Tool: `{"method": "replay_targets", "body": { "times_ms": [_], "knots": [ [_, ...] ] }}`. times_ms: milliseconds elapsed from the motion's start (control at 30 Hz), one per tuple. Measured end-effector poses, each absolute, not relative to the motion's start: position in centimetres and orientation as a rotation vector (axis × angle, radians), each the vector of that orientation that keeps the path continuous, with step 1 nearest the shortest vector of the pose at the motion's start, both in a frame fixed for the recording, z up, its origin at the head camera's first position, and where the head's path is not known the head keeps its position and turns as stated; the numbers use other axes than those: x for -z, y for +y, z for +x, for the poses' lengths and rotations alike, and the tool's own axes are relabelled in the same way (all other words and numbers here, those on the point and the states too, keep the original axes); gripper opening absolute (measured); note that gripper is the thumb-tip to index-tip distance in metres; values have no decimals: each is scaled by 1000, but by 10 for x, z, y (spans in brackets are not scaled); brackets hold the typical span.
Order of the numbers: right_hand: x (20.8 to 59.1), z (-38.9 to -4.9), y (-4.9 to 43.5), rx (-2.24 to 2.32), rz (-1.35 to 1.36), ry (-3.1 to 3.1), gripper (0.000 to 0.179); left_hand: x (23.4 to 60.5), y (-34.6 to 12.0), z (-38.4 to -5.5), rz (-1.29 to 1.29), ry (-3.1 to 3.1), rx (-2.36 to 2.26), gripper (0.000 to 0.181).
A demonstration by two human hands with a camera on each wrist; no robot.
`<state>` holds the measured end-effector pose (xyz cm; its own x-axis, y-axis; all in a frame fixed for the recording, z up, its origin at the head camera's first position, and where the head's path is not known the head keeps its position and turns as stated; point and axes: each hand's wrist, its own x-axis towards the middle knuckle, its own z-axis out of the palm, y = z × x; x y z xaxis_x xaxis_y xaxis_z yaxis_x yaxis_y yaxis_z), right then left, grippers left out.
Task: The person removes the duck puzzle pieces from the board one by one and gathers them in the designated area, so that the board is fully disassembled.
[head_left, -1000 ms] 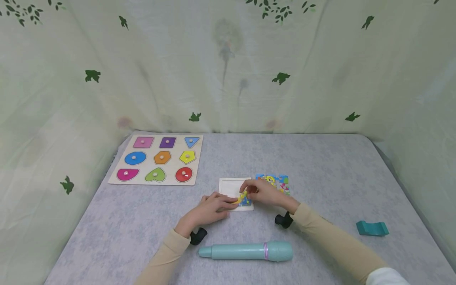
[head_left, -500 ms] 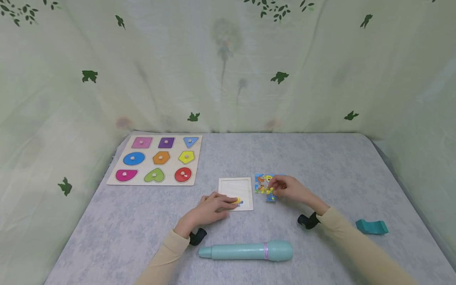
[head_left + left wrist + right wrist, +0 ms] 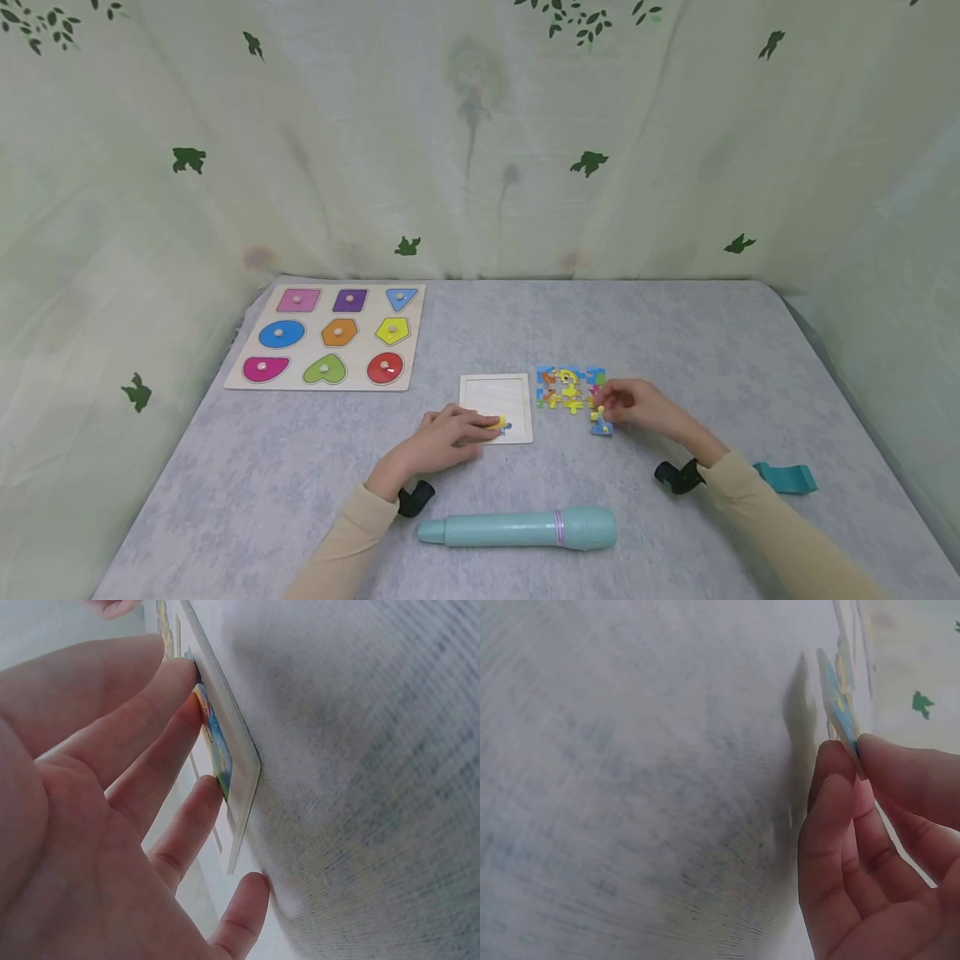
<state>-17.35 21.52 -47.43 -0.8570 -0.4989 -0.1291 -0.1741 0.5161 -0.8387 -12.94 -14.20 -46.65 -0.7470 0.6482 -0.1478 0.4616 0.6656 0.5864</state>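
Observation:
My left hand (image 3: 435, 442) rests with extended fingers on the white square puzzle tray (image 3: 493, 386). Its fingertips touch a jigsaw piece (image 3: 217, 746) lying along the tray's near edge, mostly covered by the fingers in the head view. To the right of the tray, my right hand (image 3: 647, 408) pinches a blue and yellow jigsaw piece (image 3: 602, 425) between thumb and fingers. In the right wrist view that piece (image 3: 841, 712) is seen nearly edge-on, above the tabletop. Beside and behind it, several colourful jigsaw pieces (image 3: 567, 387) lie grouped on the cloth, some partly hidden by the right hand.
A wooden shape board (image 3: 356, 357) with knobbed pieces lies at the back left. Nearest me is a pale teal microphone-shaped object (image 3: 517, 529). A curved teal block (image 3: 793, 478) sits at the right, partly behind the right sleeve. Patterned curtains (image 3: 487, 125) enclose the table's back and sides.
My right hand has lifted away from the tray and travelled right with the pinched jigsaw piece, past the grouped pieces to their right side. My left hand has stayed on the tray.

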Motion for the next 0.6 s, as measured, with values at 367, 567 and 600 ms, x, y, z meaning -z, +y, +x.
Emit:
{"method": "replay_targets", "body": {
  "times_ms": [367, 567, 600],
  "knots": [
    [476, -164, 202, 1057, -489, 2608, 10, 467, -145, -128, 899, 2518, -788, 37],
    [475, -161, 196, 897, -474, 2724, 10, 465, -145, -128, 916, 2506, -797, 39],
    [475, -161, 195, 882, -485, 2732, 11, 465, -145, -128, 919, 2507, -793, 39]
  ]
}}
